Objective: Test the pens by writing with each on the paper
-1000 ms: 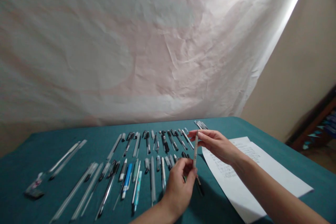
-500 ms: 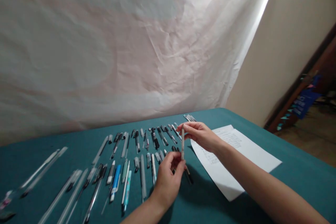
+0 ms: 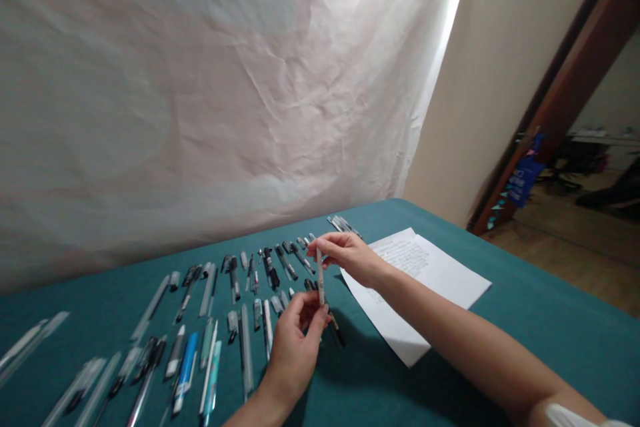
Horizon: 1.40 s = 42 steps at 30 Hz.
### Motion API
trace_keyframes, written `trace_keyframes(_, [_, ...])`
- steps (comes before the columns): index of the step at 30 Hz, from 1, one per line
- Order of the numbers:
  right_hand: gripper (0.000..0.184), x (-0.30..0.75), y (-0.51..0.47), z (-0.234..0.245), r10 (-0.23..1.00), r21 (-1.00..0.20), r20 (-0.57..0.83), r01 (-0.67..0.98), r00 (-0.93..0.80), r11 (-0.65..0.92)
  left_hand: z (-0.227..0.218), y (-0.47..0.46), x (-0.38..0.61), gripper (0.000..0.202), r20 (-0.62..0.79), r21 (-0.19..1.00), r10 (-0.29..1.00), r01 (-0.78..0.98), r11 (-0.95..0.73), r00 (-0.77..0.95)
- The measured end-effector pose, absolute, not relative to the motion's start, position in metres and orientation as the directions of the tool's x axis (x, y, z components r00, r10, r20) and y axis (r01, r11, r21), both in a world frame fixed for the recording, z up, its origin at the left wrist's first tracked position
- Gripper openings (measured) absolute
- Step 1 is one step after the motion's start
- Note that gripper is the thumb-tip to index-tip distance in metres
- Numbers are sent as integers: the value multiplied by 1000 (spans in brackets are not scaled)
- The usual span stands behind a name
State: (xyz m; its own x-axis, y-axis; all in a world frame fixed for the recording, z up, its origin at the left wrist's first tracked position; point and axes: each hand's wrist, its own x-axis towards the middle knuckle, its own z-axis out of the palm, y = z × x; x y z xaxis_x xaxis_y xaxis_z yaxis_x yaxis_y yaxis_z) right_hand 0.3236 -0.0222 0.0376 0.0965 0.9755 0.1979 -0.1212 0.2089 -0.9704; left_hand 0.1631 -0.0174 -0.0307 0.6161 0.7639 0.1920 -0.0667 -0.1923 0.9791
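Note:
A slim pale pen [image 3: 321, 277] stands nearly upright between my two hands, above the table. My left hand [image 3: 297, 340] pinches its lower end between thumb and fingers. My right hand [image 3: 347, 257] grips the top end with its fingertips. Just behind my left hand lies a dark pen [image 3: 339, 332] on the cloth, partly hidden by that hand. Sheets of paper [image 3: 450, 280] with handwritten lines rest under and beyond my right forearm.
Rows of pens, caps and clear barrels spread over the green tablecloth [image 3: 370, 387] to the left, among them a blue pen [image 3: 186, 370] and a turquoise pen [image 3: 213, 380]. A small bunch of pens [image 3: 345, 225] lies at the back. A pale sheet [image 3: 210, 93] hangs behind the table.
My view has turned to the right, so the table and pens sit further left. Both hands keep the same hold on the upright pale pen.

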Motion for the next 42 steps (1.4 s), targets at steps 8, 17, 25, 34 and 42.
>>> trace_keyframes(8, [30, 322, -20, 35, 980, -971, 155, -166, 123, 174, -28, -18, 163, 20, 186, 980, 765, -57, -193, 616])
trace_keyframes(17, [37, 319, -24, 36, 947, -947, 274, 218, 170, 235, -27, -18, 162, 19, 169, 985, 774, -68, -161, 611])
trace_keyframes(25, [31, 332, -43, 16, 772, -6, 557, 929, -305, 371, -26, -22, 158, 22, 189, 975, 762, -24, -222, 619])
trace_keyframes(34, [32, 403, -96, -9, 879, -392, 466, 914, 101, 103, -9, -42, 148, 31, 343, 540, 187, -31, -841, 921])
trace_keyframes(42, [36, 527, -144, -51, 701, -810, 219, 528, 678, -257, -8, -52, 159, 36, 245, 349, 71, -19, -937, 967])
